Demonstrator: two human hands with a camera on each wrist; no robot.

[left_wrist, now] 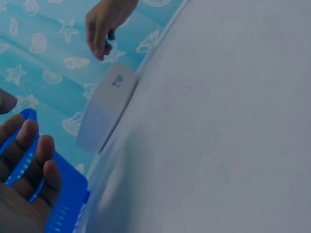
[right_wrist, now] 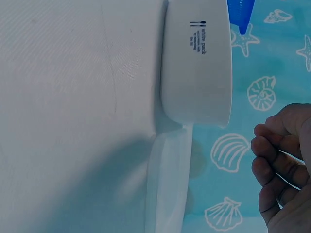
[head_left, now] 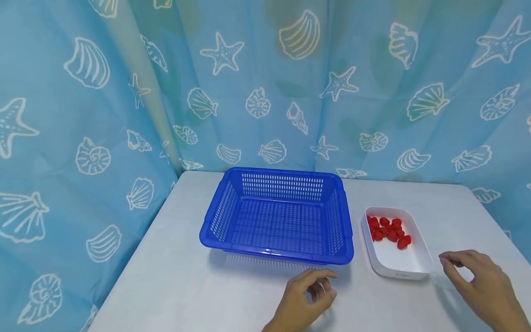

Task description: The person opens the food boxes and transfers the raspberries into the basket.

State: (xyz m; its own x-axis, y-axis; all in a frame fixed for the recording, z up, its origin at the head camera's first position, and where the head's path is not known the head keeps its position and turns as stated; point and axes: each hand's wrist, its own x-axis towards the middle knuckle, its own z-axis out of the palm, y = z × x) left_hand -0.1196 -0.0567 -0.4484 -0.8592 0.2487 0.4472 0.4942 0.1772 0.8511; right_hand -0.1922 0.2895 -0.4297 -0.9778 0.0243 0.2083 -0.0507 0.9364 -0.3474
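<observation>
My left hand (head_left: pixel 303 297) hovers in front of the blue basket (head_left: pixel 274 252), its fingers loosely bent and nothing between them. In the left wrist view the left fingers (left_wrist: pixel 36 165) are spread a little, with the basket behind them. To the right, my right hand (head_left: pixel 483 281) is just off the right side of a white plastic container (head_left: pixel 404 267), apart from it. Its fingers (right_wrist: pixel 277 165) are softly curled with nothing seen in them. Several small red berry-like pieces (head_left: pixel 392 235) lie in the far part of the container. The basket has slotted walls and no contents in view.
Basket and container stand side by side on a white table (head_left: pixel 166 276), with a narrow gap between them. A blue curtain (head_left: pixel 257 69) with white shells and starfish hangs behind the table and along its left side.
</observation>
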